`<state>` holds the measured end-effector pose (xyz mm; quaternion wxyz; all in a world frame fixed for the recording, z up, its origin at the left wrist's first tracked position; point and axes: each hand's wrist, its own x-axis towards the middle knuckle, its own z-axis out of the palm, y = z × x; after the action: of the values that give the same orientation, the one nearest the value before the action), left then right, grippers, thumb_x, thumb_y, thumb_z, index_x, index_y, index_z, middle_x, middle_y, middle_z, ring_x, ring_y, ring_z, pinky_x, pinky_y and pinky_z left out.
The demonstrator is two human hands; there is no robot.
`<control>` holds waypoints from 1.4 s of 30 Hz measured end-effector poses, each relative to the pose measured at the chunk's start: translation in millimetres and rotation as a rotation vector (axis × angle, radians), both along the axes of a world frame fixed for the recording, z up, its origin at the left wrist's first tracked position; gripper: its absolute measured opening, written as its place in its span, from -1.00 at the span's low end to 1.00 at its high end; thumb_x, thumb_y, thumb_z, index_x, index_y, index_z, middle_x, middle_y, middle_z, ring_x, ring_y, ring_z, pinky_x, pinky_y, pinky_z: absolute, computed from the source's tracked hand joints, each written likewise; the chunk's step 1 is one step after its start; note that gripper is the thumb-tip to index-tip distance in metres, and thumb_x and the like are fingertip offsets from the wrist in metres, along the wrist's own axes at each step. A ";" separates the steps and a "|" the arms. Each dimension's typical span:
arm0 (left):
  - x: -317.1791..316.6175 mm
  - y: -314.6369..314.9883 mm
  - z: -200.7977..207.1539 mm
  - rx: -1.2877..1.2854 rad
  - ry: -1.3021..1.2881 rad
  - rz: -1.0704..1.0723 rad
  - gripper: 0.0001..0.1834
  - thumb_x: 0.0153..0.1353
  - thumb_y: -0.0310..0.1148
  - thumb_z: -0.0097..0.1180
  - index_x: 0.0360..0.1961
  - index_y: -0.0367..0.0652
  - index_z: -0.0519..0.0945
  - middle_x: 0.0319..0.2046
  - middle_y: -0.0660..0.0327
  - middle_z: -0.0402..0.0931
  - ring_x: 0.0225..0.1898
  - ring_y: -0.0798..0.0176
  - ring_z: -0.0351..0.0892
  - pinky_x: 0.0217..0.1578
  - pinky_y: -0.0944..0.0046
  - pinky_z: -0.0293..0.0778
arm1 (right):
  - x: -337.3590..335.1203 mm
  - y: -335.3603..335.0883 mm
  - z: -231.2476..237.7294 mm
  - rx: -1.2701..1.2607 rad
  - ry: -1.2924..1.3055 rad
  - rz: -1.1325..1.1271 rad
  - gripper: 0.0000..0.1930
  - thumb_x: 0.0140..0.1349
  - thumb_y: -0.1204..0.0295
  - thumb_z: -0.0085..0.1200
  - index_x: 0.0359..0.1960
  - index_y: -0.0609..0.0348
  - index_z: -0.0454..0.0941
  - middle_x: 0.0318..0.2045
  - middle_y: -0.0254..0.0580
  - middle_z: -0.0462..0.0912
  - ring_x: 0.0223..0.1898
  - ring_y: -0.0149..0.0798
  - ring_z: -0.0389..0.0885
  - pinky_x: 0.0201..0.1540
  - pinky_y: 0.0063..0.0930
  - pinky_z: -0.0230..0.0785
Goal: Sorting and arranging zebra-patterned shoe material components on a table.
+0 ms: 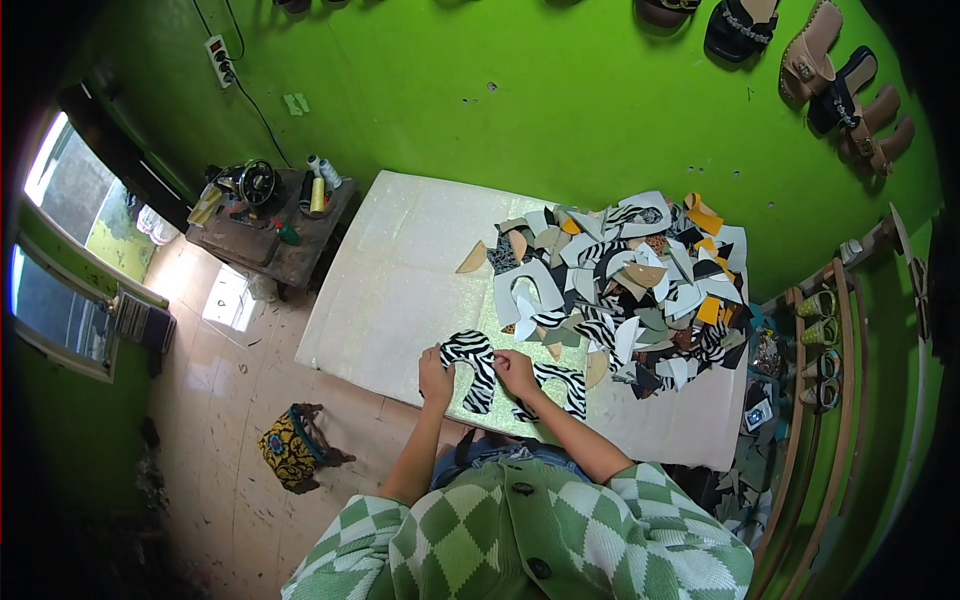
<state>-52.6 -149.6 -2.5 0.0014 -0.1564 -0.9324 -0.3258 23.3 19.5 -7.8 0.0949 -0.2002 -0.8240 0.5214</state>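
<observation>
A curved, arch-shaped cut piece with black-and-white zebra print [478, 372] lies before me near the table's front edge. My left hand [435, 378] is closed on its left side, thumb and fingers at the edge. My right hand [515, 374] pinches at its right edge, fingers drawn together. Just right of it, partly behind my right hand and wrist, rests a second curved zebra-print piece [567, 383]. Farther off to the right spreads a big heap of cut scraps [625, 290] in white, black, grey, yellow and zebra print.
The pale, glittery work table [385, 255] stands against a green wall. At the left is a sewing machine [250, 185] on a wooden stand with thread cones [318, 193]. A patterned stool [292, 447] stands on the floor. Sandals [810, 50] hang above; a wooden rack [800, 440] stands right.
</observation>
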 end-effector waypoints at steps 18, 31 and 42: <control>-16.3 144.0 20.1 -0.012 0.028 -0.360 -0.58 -0.02 -0.29 0.14 -0.08 -0.15 0.47 -0.17 0.14 0.48 -0.10 0.09 0.44 -0.12 0.07 0.26 | 39.9 112.2 3.4 0.103 0.064 -0.319 -0.62 -0.04 0.54 0.15 -0.10 0.20 0.48 -0.27 -0.11 0.51 -0.49 -0.30 0.54 -0.36 -0.50 0.42; 0.3 173.8 -16.3 0.335 -0.416 -0.181 -0.78 0.07 -0.28 0.10 -0.39 -0.24 0.60 -0.48 0.09 0.61 -0.43 0.24 0.61 -0.41 0.31 0.44 | 77.9 108.7 -21.9 -0.700 -0.064 -0.288 -0.63 0.14 0.45 0.08 0.00 0.27 0.42 -0.35 -0.29 0.58 -0.46 -0.52 0.52 -0.41 -0.71 0.43; 44.9 128.3 -10.5 0.515 -0.917 -0.338 -0.78 0.07 -0.50 0.14 -0.22 -0.31 0.52 -0.41 0.25 0.54 -0.36 0.43 0.48 -0.33 0.49 0.36 | 70.7 95.3 -7.0 -0.953 -0.026 -0.461 -0.80 0.16 0.42 0.08 -0.18 0.18 0.51 -0.34 -0.34 0.61 -0.35 -0.49 0.56 -0.37 -0.70 0.36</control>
<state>-7.6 -21.4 -13.0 -0.4191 -0.1407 -0.6896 -0.5736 94.1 114.7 -14.8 0.0954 -0.4037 -0.4314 0.8011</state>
